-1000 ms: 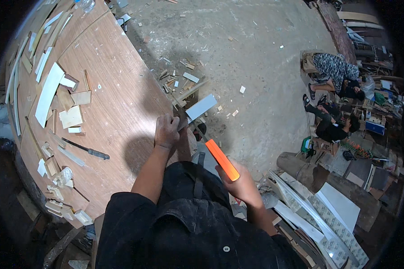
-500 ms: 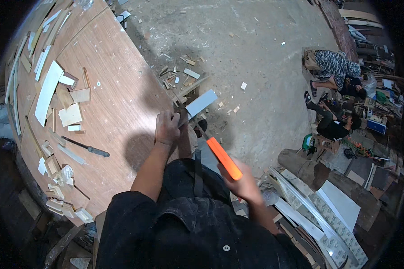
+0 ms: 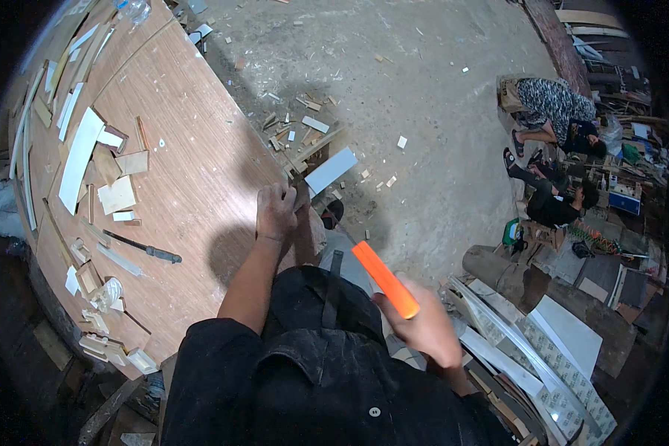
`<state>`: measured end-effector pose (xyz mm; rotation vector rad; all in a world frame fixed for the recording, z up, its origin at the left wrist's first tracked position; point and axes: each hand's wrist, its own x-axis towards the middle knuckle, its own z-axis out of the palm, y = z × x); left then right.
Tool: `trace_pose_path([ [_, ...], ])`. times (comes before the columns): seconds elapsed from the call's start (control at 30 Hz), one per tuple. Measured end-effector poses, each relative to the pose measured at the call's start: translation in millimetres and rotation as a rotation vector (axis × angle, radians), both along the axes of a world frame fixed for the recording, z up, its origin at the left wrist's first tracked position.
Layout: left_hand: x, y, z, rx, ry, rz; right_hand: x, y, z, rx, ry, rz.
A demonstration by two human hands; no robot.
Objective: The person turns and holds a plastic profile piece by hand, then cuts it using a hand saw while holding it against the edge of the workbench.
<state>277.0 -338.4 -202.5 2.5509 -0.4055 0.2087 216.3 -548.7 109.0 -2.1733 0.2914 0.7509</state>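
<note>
My left hand (image 3: 276,212) is closed at the table's edge, pressing down on the near end of a pale grey-white board (image 3: 331,171). The board sticks out past the edge over the floor. Farther right and nearer my body, my right hand (image 3: 427,327) grips what looks like a handsaw with a bright orange handle (image 3: 385,278). The saw is apart from the board, and its blade can hardly be made out from above. Beneath my left fingers, the board's contact with the table is hidden.
On the wooden table (image 3: 193,149) lie wood offcuts (image 3: 119,195), a long dark-handled tool (image 3: 144,247) and a tape roll (image 3: 111,290). Scraps (image 3: 297,134) litter the floor below. Long panels (image 3: 528,364) lean at my right. Two people (image 3: 561,201) sit at the far right.
My right hand has drawn the saw back toward my body and to the right, away from the board. My left hand and the board have stayed nearly in place.
</note>
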Motion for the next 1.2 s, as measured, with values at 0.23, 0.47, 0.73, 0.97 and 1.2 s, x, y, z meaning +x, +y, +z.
trace_pose_path([
  [0.23, 0.0, 1.8, -0.9, 0.025, 0.071, -0.023, -7.0, 6.7, -34.8, -0.019, -0.066, 0.004],
  [0.47, 6.4, -2.3, -1.4, 0.051, 0.053, -0.005, -11.7, -3.5, -63.1, -0.023, 0.001, 0.010],
  [0.73, 5.5, -1.0, 0.2, 0.052, 0.051, -0.030, -19.1, -3.1, -72.6, -0.009, -0.150, 0.006],
  [0.97, -2.3, -4.0, 8.8, 0.015, 0.057, 0.012, -9.4, -16.5, -49.5, 0.039, 0.090, -0.040],
  [1.2, -1.6, 2.3, -1.9, 0.014, 0.044, -0.012, -3.2, -16.1, -27.2, 0.018, 0.073, 0.024],
])
